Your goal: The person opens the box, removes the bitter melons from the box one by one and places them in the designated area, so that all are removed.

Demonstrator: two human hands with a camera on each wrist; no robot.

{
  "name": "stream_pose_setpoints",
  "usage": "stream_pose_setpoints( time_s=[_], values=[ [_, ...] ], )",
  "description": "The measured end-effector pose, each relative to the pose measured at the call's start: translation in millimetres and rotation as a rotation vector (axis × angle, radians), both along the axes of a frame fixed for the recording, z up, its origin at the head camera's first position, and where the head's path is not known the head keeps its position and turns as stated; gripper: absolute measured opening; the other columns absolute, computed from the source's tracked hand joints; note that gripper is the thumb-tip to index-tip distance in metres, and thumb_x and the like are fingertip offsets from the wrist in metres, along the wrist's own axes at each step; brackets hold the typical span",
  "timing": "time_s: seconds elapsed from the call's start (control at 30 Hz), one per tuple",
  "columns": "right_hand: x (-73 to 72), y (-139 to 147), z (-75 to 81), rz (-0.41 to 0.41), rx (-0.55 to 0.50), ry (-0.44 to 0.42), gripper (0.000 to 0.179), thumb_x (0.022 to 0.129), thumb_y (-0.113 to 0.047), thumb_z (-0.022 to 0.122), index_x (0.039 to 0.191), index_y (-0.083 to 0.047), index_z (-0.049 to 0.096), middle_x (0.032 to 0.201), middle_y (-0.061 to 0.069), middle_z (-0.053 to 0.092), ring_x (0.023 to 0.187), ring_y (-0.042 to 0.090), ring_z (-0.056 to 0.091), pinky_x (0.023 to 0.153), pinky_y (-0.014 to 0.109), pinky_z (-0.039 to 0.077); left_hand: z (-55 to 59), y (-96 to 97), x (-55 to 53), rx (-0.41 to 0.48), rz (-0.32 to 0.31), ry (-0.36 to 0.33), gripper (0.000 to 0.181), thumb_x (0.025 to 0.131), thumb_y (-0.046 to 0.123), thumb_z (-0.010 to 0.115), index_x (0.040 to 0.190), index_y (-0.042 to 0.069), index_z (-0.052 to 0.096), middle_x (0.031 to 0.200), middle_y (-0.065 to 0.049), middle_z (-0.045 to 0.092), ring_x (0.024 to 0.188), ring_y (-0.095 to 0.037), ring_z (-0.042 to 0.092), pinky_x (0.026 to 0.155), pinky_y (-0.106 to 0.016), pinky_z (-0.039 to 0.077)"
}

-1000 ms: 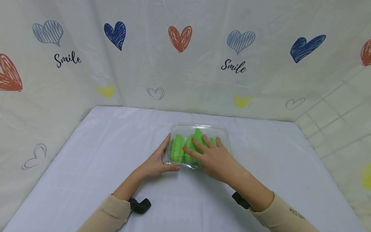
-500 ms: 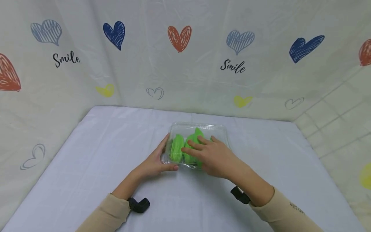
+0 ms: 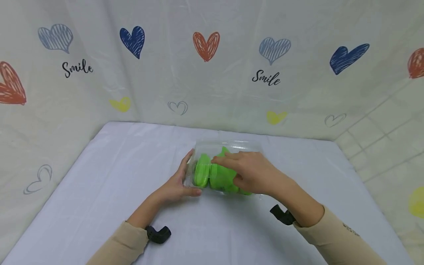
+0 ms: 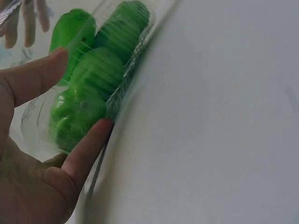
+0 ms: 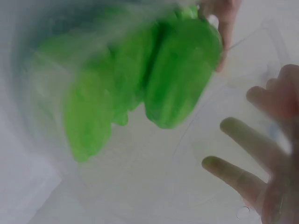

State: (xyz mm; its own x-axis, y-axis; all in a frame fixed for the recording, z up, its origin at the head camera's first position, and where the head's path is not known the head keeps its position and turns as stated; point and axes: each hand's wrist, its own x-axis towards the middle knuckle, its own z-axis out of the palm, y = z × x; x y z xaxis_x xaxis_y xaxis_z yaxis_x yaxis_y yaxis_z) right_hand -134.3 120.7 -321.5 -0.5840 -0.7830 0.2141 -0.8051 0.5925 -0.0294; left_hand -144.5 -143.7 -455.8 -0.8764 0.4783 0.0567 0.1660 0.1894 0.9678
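Clear plastic box (image 3: 245, 145) of green pieces (image 3: 202, 171), left hand (image 3: 175, 187) outstretched against its corner, right hand (image 3: 255, 171) unclenched above.

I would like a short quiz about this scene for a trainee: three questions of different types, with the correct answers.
1. What colour are the items inside the clear container?

2. True or false: in the head view, the right hand covers part of the container.

3. In the head view, where is the left hand?
A) Above the container's middle
B) At the container's left side
C) Against the backdrop

Key: 1. Green. 2. True. 3. B.
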Motion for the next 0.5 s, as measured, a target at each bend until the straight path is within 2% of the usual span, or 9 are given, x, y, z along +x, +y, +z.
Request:
stream_pose_setpoints(
  time_s=[0.07, 0.1, 0.2, 0.3, 0.4, 0.5],
  values=[
    [-1.3, 4, 4.7, -0.011, -0.035, -0.014, 0.076, 0.066, 0.011, 0.059, 0.133, -0.026, 0.064, 0.126, -0.006, 0.069, 0.117, 0.019, 0.066, 0.044, 0.023, 0.026, 1.6, 1.5, 0.4, 0.006, -0.003, 0.009, 0.130, 0.076, 0.014, 0.086, 0.156, 0.046, -0.011, 0.168, -0.005, -0.005, 0.153, -0.034, 0.000, 0.117, -0.065, 0.007],
    [-1.9, 5, 6.2, -0.011, -0.038, -0.027, 0.076, 0.067, 0.011, 0.059, 0.133, -0.026, 0.064, 0.127, -0.006, 0.069, 0.118, 0.020, 0.065, 0.044, 0.022, 0.023, 2.5, 2.1, 0.8, 0.002, 0.000, -0.004, 0.131, 0.076, 0.014, 0.087, 0.155, 0.047, -0.012, 0.168, -0.003, -0.008, 0.154, -0.033, -0.001, 0.118, -0.064, 0.007],
    [-3.3, 8, 8.0, -0.017, -0.028, -0.073, 0.075, 0.069, 0.011, 0.059, 0.135, -0.025, 0.063, 0.131, -0.006, 0.066, 0.121, 0.020, 0.063, 0.046, 0.020, 0.026, 3.3, 2.1, 0.7, -0.009, 0.005, -0.061, 0.130, 0.075, 0.019, 0.088, 0.155, 0.050, -0.011, 0.168, -0.002, -0.008, 0.153, -0.035, 0.004, 0.118, -0.062, 0.010],
    [-5.1, 11, 7.8, -0.026, -0.033, -0.119, 0.074, 0.071, 0.010, 0.062, 0.137, -0.024, 0.061, 0.135, -0.006, 0.064, 0.124, 0.020, 0.061, 0.048, 0.021, 0.031, 2.5, 0.2, -1.1, 0.021, -0.002, -0.139, 0.120, 0.078, 0.022, 0.086, 0.157, 0.047, 0.000, 0.168, -0.004, 0.004, 0.152, -0.035, 0.014, 0.118, -0.060, 0.014],
    [-7.7, 17, 7.7, -0.039, -0.055, -0.167, 0.075, 0.074, 0.007, 0.063, 0.141, -0.024, 0.058, 0.139, -0.007, 0.061, 0.127, 0.020, 0.059, 0.053, 0.023, 0.036, 0.8, -2.3, -3.4, 0.142, -0.026, -0.257, 0.103, 0.085, 0.018, 0.079, 0.158, 0.042, 0.011, 0.166, -0.008, 0.013, 0.150, -0.037, 0.022, 0.113, -0.060, 0.029],
    [-11.2, 23, 8.7, -0.044, -0.084, -0.199, 0.075, 0.076, 0.004, 0.063, 0.144, -0.026, 0.054, 0.142, -0.008, 0.058, 0.130, 0.018, 0.056, 0.063, 0.027, 0.043, -0.1, -3.3, -5.0, 0.256, -0.025, -0.364, 0.092, 0.091, 0.014, 0.073, 0.158, 0.040, 0.015, 0.164, -0.012, 0.018, 0.149, -0.037, 0.025, 0.101, -0.053, 0.048]
  ],
)
